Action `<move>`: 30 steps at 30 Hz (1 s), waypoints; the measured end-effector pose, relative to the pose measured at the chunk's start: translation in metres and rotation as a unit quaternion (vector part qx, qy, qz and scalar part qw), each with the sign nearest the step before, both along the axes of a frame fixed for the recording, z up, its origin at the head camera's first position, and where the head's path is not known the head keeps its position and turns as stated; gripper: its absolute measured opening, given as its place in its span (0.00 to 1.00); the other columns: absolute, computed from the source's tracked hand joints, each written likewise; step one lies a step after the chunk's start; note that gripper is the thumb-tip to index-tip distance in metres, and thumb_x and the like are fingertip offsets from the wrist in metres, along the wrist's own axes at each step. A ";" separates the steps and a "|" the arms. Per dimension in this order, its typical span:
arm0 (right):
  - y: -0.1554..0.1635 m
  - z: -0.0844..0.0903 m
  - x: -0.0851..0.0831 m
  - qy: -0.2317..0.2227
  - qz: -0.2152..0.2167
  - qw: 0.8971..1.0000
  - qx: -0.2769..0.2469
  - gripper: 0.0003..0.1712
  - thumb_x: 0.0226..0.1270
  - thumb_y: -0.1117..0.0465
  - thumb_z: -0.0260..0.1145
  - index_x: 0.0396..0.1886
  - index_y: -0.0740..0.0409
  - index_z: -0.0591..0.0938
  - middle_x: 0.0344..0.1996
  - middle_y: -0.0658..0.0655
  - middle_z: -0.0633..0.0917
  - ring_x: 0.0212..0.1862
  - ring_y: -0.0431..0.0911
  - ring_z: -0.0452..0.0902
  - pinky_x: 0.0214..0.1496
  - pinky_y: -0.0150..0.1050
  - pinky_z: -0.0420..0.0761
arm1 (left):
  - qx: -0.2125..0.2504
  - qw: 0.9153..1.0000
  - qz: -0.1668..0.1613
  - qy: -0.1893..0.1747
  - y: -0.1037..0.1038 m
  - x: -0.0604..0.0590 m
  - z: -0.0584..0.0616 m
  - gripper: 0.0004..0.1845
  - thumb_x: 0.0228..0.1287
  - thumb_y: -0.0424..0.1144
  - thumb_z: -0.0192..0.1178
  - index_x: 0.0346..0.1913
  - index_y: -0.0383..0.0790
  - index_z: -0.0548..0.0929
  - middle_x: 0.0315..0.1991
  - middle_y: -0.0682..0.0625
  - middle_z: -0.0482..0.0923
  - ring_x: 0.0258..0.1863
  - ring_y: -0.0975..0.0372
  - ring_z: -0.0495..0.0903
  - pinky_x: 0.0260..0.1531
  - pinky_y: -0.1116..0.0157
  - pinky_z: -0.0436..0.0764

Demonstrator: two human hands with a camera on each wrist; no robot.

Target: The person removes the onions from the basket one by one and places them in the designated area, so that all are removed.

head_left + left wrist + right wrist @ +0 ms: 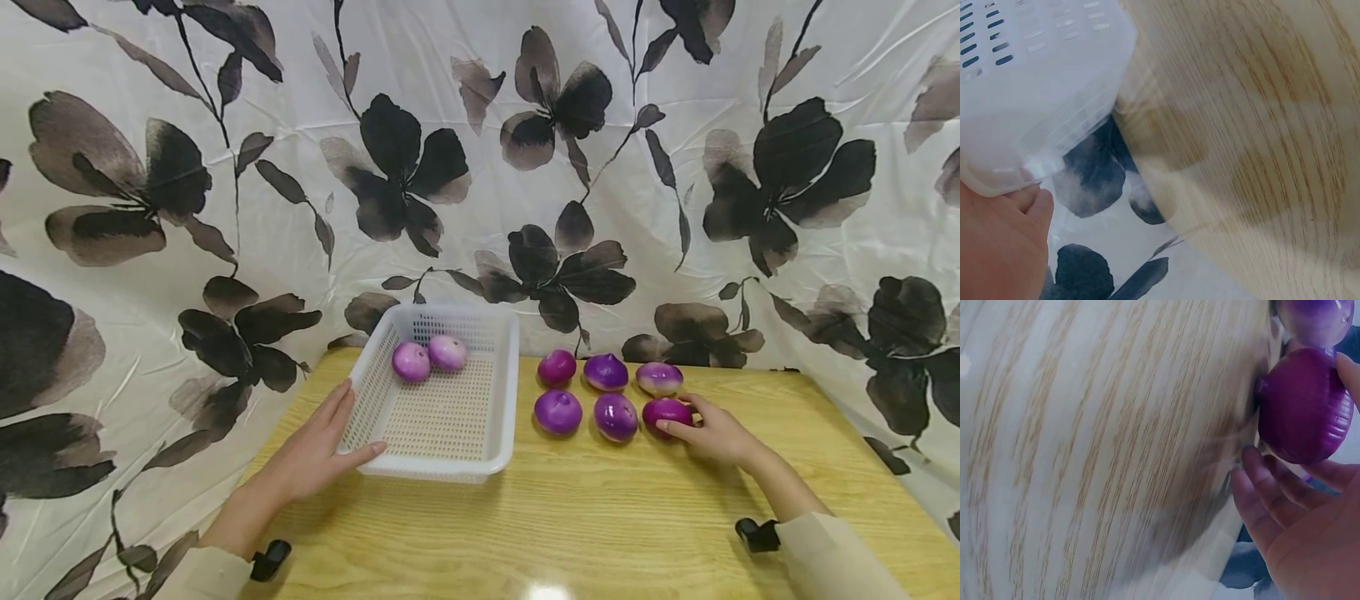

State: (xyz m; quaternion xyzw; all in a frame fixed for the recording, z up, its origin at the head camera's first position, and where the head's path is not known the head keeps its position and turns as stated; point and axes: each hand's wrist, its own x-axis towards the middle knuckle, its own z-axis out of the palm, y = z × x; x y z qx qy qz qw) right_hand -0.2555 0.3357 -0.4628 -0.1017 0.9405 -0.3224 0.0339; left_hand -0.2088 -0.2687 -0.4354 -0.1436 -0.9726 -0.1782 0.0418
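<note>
Closest to me, my right hand (716, 435) curled its fingers (1260, 487) round a dark purple onion (666, 412) on the pale wooden table (600, 525), at the right end of six loose onions. Left of that grip, my left hand (318, 454) rested with straight fingers against the white perforated plastic basket (442, 454), two pale purple onions (429, 358) lying inside beyond my fingertips.

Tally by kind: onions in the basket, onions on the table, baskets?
Onions in the white basket: 2
Onions on the table: 6, the near-right one under the right hand
Baskets: 1
Total: 9
</note>
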 end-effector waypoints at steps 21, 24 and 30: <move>0.002 0.003 0.002 0.012 0.005 1.000 -0.003 0.39 0.73 0.47 0.67 0.66 0.77 0.71 0.55 0.75 0.81 0.53 0.63 0.81 0.53 0.55 0.83 | 0.006 1.000 0.002 -0.001 0.000 0.000 0.001 0.61 0.66 0.73 0.55 0.80 0.26 0.46 0.83 0.35 0.38 0.79 0.38 0.46 0.74 0.37 0.55; 0.004 0.004 0.004 0.007 0.001 1.000 0.001 0.40 0.73 0.46 0.67 0.65 0.77 0.71 0.54 0.75 0.82 0.53 0.62 0.81 0.52 0.53 0.84 | 0.008 1.000 0.002 -0.001 0.000 0.001 0.001 0.61 0.66 0.73 0.56 0.80 0.26 0.46 0.83 0.35 0.38 0.79 0.38 0.46 0.74 0.37 0.55; 0.007 0.006 0.007 0.003 0.000 1.000 0.010 0.40 0.73 0.45 0.67 0.64 0.78 0.71 0.53 0.75 0.82 0.52 0.63 0.81 0.50 0.53 0.84 | 0.008 1.000 0.001 -0.003 0.001 0.001 0.001 0.62 0.66 0.73 0.56 0.80 0.25 0.46 0.83 0.35 0.39 0.79 0.37 0.47 0.74 0.37 0.55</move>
